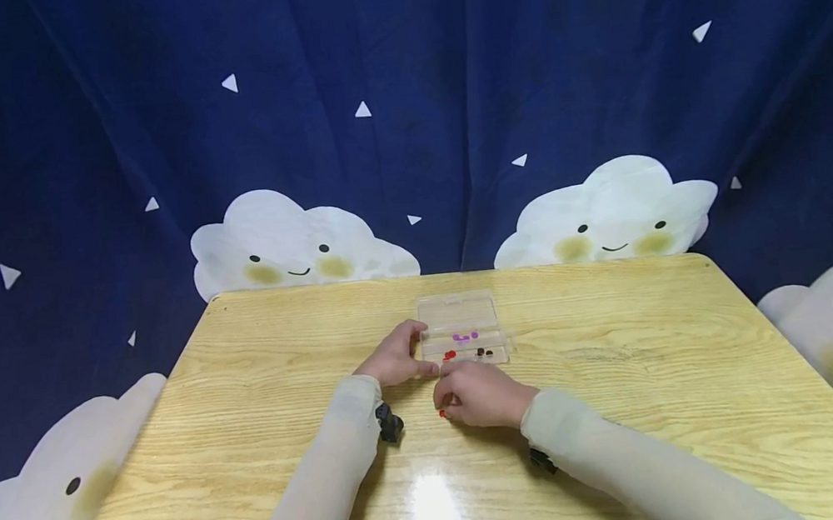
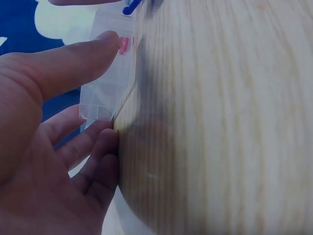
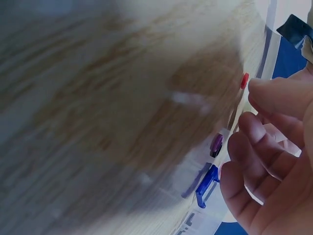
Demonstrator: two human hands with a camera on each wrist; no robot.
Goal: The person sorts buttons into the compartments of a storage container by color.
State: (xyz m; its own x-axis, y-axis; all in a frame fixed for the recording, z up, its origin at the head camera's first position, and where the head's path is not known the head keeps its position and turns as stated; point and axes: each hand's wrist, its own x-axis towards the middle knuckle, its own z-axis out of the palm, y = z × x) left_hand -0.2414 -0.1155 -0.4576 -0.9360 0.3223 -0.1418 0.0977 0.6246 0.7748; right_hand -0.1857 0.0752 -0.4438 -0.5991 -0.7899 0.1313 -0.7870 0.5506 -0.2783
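A clear plastic box (image 1: pixel 460 316) lies with its lid open, holding purple pieces (image 1: pixel 465 336), red pieces (image 1: pixel 450 355) and black pieces (image 1: pixel 484 352) in separate parts. At its left end rests my left hand (image 1: pixel 398 356), thumb along the near side and fingers spread around the corner. In the left wrist view the thumb crosses the front wall of the box (image 2: pixel 98 93). Just in front of the box, my right hand (image 1: pixel 480 392) has its thumb and forefinger curled together at a small red piece (image 3: pixel 244 81), seemingly pinching it. The contact is partly hidden.
A blue latch (image 3: pixel 208 185) sticks out from the near side of the box. The wooden table (image 1: pixel 620 341) extends on both sides. Behind it hangs a dark blue curtain (image 1: pixel 400 86) with printed clouds. Each wrist carries a black camera (image 1: pixel 389 423).
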